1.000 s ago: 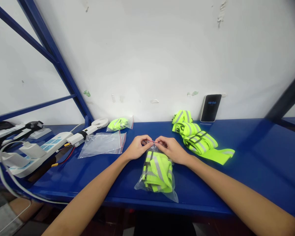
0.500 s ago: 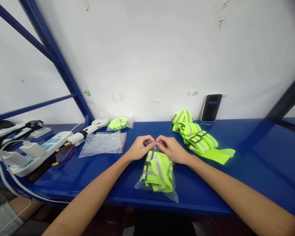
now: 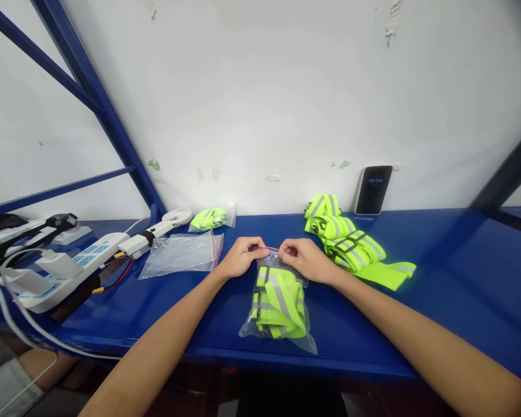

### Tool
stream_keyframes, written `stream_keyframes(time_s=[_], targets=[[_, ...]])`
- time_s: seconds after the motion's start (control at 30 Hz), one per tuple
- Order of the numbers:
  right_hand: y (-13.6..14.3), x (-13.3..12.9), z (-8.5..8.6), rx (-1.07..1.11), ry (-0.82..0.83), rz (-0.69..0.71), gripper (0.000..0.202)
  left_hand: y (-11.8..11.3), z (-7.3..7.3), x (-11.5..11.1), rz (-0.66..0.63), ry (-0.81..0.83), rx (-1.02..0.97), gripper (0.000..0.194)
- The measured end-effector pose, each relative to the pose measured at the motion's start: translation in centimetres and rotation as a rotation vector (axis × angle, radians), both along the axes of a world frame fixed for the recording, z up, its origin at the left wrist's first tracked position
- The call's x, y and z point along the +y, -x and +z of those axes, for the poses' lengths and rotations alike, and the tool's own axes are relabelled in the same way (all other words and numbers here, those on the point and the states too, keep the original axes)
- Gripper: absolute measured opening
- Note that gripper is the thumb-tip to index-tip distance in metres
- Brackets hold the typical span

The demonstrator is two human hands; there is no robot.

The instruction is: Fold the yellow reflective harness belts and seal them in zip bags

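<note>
One bag [image 3: 303, 343], clear, red-lined at the mouth, holding a folded yellow-green strap [image 3: 282, 302] with grey stripes; lying at the near edge of the blue table [image 3: 434, 313], mouth toward the wall [image 3: 260, 116].

Two hands, each clamped on the mouth by thumb and fingers: left hand [image 3: 242, 258] at its left end, right hand [image 3: 307, 259] at its right. Formerly their fingertips met at the middle; now they stand apart, with the red line showing between them. The bag's body has hardly shifted.

Several loose straps [image 3: 353, 250], piled right of the hands, unchanged. One phone [image 3: 374, 190], upright against the wall. Left: flat bags [image 3: 180, 255], one small filled bag [image 3: 209, 219], one fan [image 3: 177, 218], one power strip [image 3: 84, 263] with plugs.
</note>
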State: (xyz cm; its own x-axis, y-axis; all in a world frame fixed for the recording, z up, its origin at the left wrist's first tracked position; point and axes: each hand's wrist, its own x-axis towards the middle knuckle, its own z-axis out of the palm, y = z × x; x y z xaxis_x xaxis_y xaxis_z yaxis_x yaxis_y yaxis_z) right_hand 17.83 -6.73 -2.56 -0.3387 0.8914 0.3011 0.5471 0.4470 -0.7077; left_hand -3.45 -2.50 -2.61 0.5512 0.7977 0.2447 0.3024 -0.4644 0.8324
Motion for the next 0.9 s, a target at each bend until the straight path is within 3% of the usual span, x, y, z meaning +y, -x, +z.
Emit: stream_keyframes(time_s=[0.27,0.57,0.9], targets=[[-0.6,-0.1,1.0,-0.072,-0.008,-0.061,0.016,0.4,-1.1,1.1,0.044,0.083,-0.120,0.026],[-1.6,-0.2,2.7,-0.086,-0.060,-0.094,0.019,0.9,-1.8,2.1,0.118,0.248,-0.390,0.025],[-2.1,-0.8,3.7,0.012,0.053,-0.039,0.033,0.7,-1.8,2.0,0.192,0.227,-0.417,0.029]])
